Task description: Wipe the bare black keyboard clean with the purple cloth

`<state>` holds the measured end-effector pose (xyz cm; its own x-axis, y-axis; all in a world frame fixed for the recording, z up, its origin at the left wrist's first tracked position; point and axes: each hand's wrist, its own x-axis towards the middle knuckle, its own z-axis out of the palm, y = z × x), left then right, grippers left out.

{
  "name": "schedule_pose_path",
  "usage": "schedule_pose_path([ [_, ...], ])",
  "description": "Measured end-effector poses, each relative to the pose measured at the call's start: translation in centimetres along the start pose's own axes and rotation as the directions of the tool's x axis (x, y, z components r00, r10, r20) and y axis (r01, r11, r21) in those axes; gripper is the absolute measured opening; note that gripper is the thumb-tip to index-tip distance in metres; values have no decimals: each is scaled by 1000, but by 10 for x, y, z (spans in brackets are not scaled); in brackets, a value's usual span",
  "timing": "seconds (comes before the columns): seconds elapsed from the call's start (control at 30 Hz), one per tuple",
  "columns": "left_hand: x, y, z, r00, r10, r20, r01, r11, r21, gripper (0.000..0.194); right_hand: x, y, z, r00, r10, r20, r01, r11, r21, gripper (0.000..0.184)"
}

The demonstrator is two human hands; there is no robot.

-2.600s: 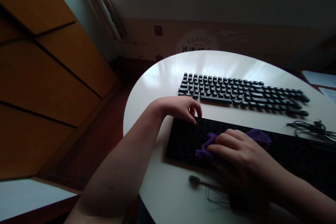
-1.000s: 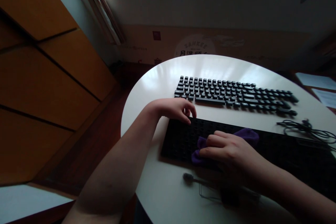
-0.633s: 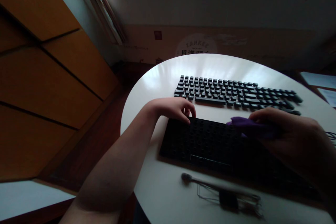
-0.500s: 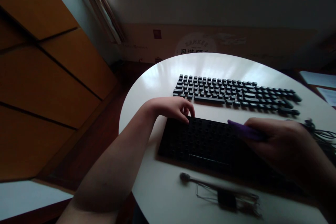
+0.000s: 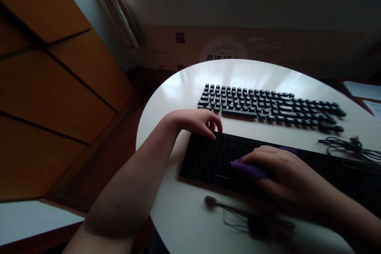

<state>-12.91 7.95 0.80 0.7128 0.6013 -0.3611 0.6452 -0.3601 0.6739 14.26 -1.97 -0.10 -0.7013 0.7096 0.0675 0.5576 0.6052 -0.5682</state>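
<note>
A black keyboard base [image 5: 202, 154] with its keycaps off lies across the white round table. At its far left edge rests my left hand [image 5: 200, 122], fingers curled down behind the edge and thumb on top. Bunched in my right hand [image 5: 282, 170] is a purple cloth [image 5: 251, 168], which lies over the middle of the base. Removed black keycaps [image 5: 253, 101] stand in rows beyond the base, laid out like a keyboard. Nearer me lie a dark toothbrush-like brush [image 5: 211, 200] and a wire keycap puller [image 5: 235, 222] with a dark handle, partly in shadow.
A black cable [image 5: 354, 147] lies coiled on the white table [image 5: 166, 99] at the right. Wooden cabinet panels [image 5: 65, 111] stand to the left. Papers [image 5: 363, 89] lie beyond the table on the right, and a long printed box [image 5: 190, 51] is against the wall.
My right hand has moved left and come down with the purple cloth onto the middle of the keyboard base. The cable now shows more fully. My left hand stays in place.
</note>
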Motion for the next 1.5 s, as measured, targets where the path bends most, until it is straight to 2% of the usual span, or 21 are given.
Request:
schedule_pose_path([
  [0.1,0,0,0,1000,0,1,0,1000,2,38,0,1,2,999,-36,-33,36,999,5,19],
  [0.23,0,-1,0,1000,-1,4,1,1000,13,37,4,3,10,991,-119,-54,119,993,1,26],
  [0.47,0,0,0,1000,-1,7,1,1000,-1,39,5,-3,13,978,-198,67,205,969,-137,17],
  [0.57,0,1,1,1000,1,5,-1,1000,7,39,2,-4,14,979,-180,99,197,958,-207,29],
  [0.67,0,1,1,1000,-4,-1,4,1000,10,39,2,-3,15,981,-157,112,180,955,-236,31],
  [0.9,-1,0,1,1000,0,0,0,1000,2,40,11,1,8,973,-127,191,150,982,-111,33],
  [1.07,0,-1,1,1000,4,-1,-4,1000,-13,39,13,1,7,960,-159,229,190,974,-121,42],
  [1.23,0,-1,1,1000,6,7,-6,1000,-18,40,12,0,6,962,-147,231,176,979,-107,35],
  [1.5,-2,1,1,1000,-1,-2,2,1000,0,39,13,-2,3,969,-91,229,122,985,-124,37],
])
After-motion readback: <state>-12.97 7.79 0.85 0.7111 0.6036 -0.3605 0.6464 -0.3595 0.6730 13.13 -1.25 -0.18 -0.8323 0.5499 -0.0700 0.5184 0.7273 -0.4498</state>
